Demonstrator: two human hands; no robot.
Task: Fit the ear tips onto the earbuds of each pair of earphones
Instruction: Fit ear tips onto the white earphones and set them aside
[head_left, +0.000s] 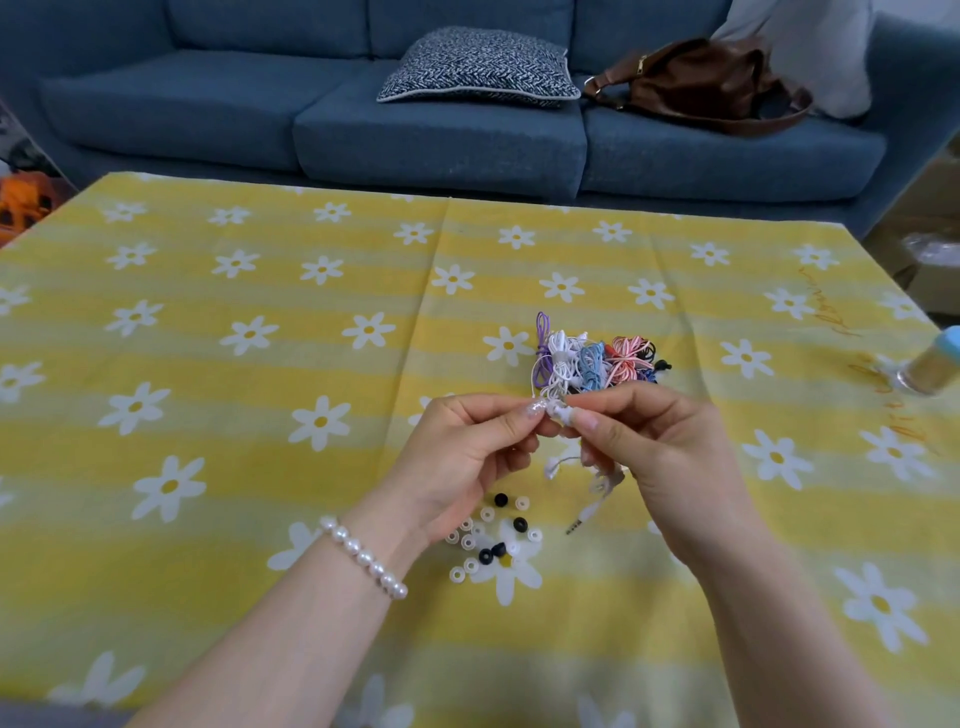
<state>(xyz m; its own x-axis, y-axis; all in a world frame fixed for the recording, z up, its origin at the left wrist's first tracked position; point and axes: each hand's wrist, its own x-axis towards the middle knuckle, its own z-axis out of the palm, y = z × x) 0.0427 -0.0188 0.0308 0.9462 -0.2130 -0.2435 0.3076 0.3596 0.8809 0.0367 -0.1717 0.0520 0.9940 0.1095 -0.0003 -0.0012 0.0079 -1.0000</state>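
White earbud sits pinched between right hand and left hand, above loose ear tips.

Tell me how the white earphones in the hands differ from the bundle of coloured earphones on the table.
The white earphones hang loose, one earbud pinched between the left hand and right hand; the bundle of coloured earphones lies untouched on the yellow daisy tablecloth. The white pair's cord and plug dangle; the bundle's cords are coiled. Both are wired.

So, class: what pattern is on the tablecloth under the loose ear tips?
Yellow stripes with white daisies on the tablecloth, best seen in the head view.
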